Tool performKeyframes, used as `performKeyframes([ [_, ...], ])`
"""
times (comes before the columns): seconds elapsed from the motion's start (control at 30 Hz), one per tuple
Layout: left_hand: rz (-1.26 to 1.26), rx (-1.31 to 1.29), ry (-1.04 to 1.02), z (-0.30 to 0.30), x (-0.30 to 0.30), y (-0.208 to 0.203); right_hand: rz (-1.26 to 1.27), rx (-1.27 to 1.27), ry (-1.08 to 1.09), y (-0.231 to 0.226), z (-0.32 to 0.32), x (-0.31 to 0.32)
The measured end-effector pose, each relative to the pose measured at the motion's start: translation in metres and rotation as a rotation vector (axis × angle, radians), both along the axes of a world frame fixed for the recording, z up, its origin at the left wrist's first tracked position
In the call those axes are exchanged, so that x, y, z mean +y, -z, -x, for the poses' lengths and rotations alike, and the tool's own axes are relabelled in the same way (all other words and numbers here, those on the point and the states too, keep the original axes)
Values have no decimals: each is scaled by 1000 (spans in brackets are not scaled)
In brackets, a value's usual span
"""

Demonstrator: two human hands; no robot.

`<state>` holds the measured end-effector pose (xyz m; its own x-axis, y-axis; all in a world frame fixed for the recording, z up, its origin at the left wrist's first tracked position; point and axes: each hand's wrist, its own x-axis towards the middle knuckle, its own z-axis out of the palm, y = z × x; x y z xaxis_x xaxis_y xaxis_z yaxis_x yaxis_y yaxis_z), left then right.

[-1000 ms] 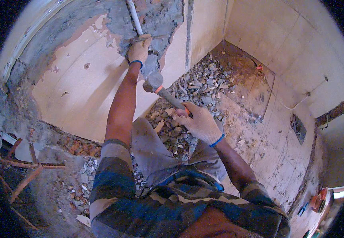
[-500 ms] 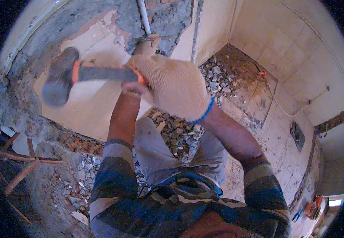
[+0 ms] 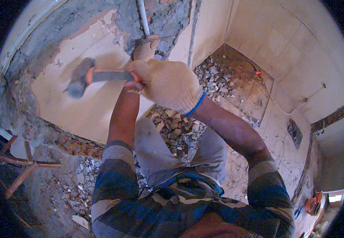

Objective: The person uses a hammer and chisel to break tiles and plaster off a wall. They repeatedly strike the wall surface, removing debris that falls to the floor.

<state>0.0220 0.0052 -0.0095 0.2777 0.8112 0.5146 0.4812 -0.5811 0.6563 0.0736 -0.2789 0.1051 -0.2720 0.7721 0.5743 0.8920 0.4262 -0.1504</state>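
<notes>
In a cream knitted glove with a blue cuff, my right hand (image 3: pixel 168 83) is closed around the handle of a sledgehammer (image 3: pixel 110 75). The dark hammer head (image 3: pixel 81 78) points left and is blurred by motion, in front of the tiled wall patch. My left hand (image 3: pixel 146 49), also gloved, is partly hidden behind the right one. Its fingers are curled at a thin dark rod (image 3: pixel 162 38) that lies crosswise against the wall; its ends are hard to make out. Just above it, a pale pipe (image 3: pixel 143 18) runs up the wall.
Broken rubble (image 3: pixel 176 129) lies between my legs, with more rubble (image 3: pixel 215 79) in the far corner and at lower left. A pale cable (image 3: pixel 277 104) with a red end trails over the floor at right. Rusty bars (image 3: pixel 25 162) stick out at left.
The hammer head has moved right, closer to my hands. My right hand has shifted slightly left, while my left hand stays at nearly the same spot on the wall.
</notes>
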Motion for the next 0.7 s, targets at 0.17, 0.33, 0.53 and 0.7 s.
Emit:
performKeyframes([
  [0.17, -93, 19, 24, 1, 18, 13, -174, -49, -188, -6, 1, 3],
  [0.33, -503, 616, -199, -5, 51, 49, 97, -166, 195, -2, -42, 48],
  [0.53, -121, -59, 12, -7, 35, 27, 170, -7, 141, 3, -28, 23],
  [0.7, -37, -63, 71, -1, 6, 20, -137, 62, -55, -17, 15, -16],
])
